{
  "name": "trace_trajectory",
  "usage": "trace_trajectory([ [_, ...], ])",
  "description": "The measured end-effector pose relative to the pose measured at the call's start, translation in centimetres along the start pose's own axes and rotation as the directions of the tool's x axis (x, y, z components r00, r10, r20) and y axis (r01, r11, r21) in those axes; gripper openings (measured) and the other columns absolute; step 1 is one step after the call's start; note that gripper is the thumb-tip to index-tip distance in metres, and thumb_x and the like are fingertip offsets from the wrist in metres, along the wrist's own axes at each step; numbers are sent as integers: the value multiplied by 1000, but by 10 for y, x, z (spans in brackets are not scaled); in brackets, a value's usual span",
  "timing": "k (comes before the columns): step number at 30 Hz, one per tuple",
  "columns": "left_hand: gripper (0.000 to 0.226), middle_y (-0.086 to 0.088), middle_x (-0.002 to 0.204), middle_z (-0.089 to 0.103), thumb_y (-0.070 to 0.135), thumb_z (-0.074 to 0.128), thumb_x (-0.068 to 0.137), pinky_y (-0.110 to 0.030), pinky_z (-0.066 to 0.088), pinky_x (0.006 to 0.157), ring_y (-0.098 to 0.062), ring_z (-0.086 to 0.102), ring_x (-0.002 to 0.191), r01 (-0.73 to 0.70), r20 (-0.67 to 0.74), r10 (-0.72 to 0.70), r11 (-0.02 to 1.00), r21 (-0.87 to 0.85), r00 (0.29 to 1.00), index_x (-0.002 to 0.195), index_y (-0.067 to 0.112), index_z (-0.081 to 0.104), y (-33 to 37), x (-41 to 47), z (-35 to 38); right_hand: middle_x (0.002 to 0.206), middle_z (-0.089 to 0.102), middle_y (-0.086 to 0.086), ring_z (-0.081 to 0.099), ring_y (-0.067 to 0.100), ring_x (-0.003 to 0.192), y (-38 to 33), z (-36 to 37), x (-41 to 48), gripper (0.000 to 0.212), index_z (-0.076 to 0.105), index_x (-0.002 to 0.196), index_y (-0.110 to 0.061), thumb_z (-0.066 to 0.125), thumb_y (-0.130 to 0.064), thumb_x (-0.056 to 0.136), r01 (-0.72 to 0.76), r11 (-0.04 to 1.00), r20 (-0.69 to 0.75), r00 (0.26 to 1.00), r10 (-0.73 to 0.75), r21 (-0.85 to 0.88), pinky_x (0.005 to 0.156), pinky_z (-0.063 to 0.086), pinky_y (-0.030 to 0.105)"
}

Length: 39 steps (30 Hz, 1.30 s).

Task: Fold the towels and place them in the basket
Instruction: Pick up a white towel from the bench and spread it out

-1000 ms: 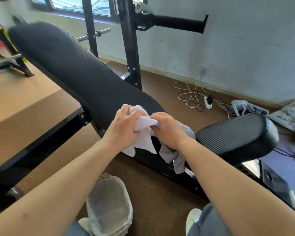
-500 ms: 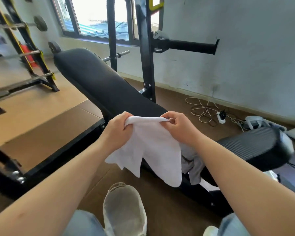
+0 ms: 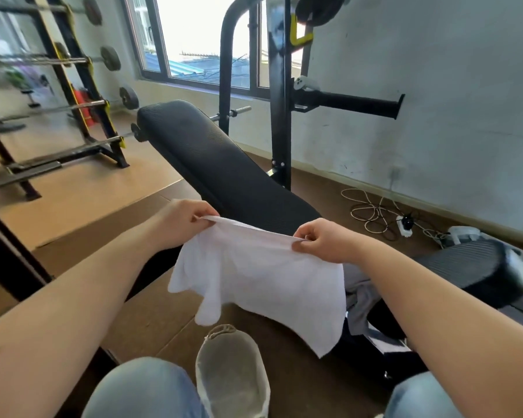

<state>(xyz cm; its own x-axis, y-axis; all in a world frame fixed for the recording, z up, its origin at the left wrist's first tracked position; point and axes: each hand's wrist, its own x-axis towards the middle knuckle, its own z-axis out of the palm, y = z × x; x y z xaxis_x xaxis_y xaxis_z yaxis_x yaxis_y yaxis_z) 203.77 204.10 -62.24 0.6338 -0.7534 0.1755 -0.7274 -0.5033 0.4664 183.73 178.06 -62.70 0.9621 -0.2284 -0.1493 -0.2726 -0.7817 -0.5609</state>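
A white towel (image 3: 254, 279) hangs in the air, held up by its top edge. It is spread out between two hands, and its bottom corners droop down in uneven points. The left hand (image 3: 180, 220) pinches the top left corner with its fingers closed tight on the cloth. The right hand (image 3: 322, 241) pinches the top right corner the same way, thumb pressed against the fingers. The two hands are apart, with the top edge pulled almost straight between them.

Right below the towel, between the person's knees in blue jeans, sits a pale basket (image 3: 231, 372) on the brown floor (image 3: 151, 321). Its mouth is open and faces up.

Behind the towel is a long black padded gym bench (image 3: 224, 164). A gray cloth (image 3: 358, 300) lies crumpled beside the right arm, partly hidden by the towel. White cables (image 3: 372, 211) lie on the floor near the wall.
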Motion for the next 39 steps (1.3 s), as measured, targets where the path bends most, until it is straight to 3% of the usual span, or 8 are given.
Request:
trace_trajectory([
  [4, 22, 9, 106, 69, 32, 58, 100, -37, 55, 84, -17, 63, 97, 25, -66, -9, 968, 248, 998, 111, 36, 76, -14, -2, -9, 68, 54, -12, 50, 6, 62, 1, 2, -5, 27, 59, 71, -33, 68, -28, 96, -55, 990, 163, 984, 76, -127, 60, 38, 21],
  [8, 18, 4, 108, 73, 39, 58, 99, -34, 54, 76, -22, 65, 95, 146, -151, -100, 931, 334, 984, 110, 35, 71, -17, -6, -9, 67, 54, -10, 52, 11, 65, 13, 9, -4, 35, 54, 63, -30, 68, -28, 95, -116, 966, 156, 975, 155, -232, 61, 39, 25],
  [13, 16, -3, 108, 65, 30, 55, 96, -32, 44, 71, -28, 62, 97, 277, -99, -273, 757, 592, 957, 100, 38, 68, -24, -13, -9, 74, 64, -6, 59, 15, 71, 25, 7, -4, 16, 72, 83, -23, 66, -32, 94, -190, 953, 59, 976, 209, -235, 63, 45, 28],
  [18, 33, -11, 113, 66, 9, 71, 79, -42, 58, 87, -35, 65, 103, 572, -167, -567, 680, 458, 807, 108, 25, 71, -45, -16, -6, 85, 69, -8, 64, 14, 81, 29, 5, -3, 12, 75, 92, -24, 64, -25, 95, -232, 948, -26, 973, 231, -217, 66, 47, 25],
  [24, 30, -17, 104, 68, -13, 77, 75, -41, 63, 60, -38, 70, 86, 739, -175, -721, 670, 70, 670, 90, 13, 74, -64, -14, 3, 102, 67, 2, 72, 22, 80, 36, 10, -3, 30, 77, 100, -18, 53, 0, 94, -328, 945, -64, 942, 328, 17, 51, 58, 26],
  [28, 30, -15, 108, 67, -15, 71, 79, -31, 55, 41, -36, 68, 85, 734, -180, -744, 666, -134, 643, 90, 13, 74, -69, -14, 8, 95, 72, 5, 76, 21, 73, 39, 8, -1, 24, 78, 90, -16, 61, 1, 90, -307, 943, -202, 923, 328, 129, 68, 65, 36],
  [33, 31, -15, 107, 69, -3, 54, 86, -37, 55, 77, -36, 63, 96, 656, -299, -656, 745, -117, 693, 94, 18, 75, -68, -17, 7, 81, 75, -2, 73, 16, 72, 35, 5, -2, 9, 81, 87, -20, 72, -24, 89, -236, 970, -295, 924, 243, 62, 73, 63, 33],
  [39, 25, -10, 108, 63, 8, 48, 94, -36, 47, 80, -30, 55, 96, 595, -315, -646, 763, -250, 695, 91, 21, 69, -59, -18, 3, 84, 69, -2, 62, 18, 85, 27, 8, -3, 19, 80, 98, -17, 67, -29, 96, -218, 975, -408, 894, 185, -35, 75, 42, 26],
])
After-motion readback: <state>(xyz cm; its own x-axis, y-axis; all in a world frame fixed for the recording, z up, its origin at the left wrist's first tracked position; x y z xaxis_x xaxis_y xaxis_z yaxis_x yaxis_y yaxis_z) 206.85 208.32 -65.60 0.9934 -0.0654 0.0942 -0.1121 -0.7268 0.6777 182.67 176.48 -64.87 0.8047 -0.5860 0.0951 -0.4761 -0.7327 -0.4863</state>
